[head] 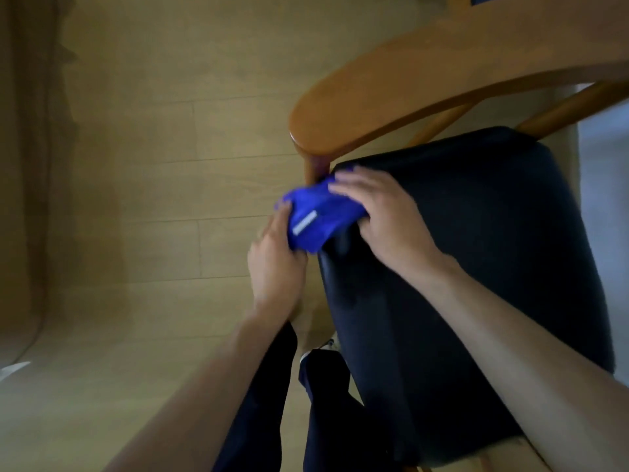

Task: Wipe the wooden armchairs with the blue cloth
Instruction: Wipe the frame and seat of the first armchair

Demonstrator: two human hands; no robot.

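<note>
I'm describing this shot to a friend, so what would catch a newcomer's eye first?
The bright blue cloth stands out at mid-frame, held between the left hand and the right hand at the front corner of the dark padded seat. Above it curves the glossy wooden armrest.

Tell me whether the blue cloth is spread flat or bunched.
Bunched: the blue cloth sits crumpled between both hands beside the seat corner.

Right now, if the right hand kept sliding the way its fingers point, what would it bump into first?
Probably the wooden armrest post. The right hand, holding the blue cloth, points up-left toward it, though depth is unclear.
</note>
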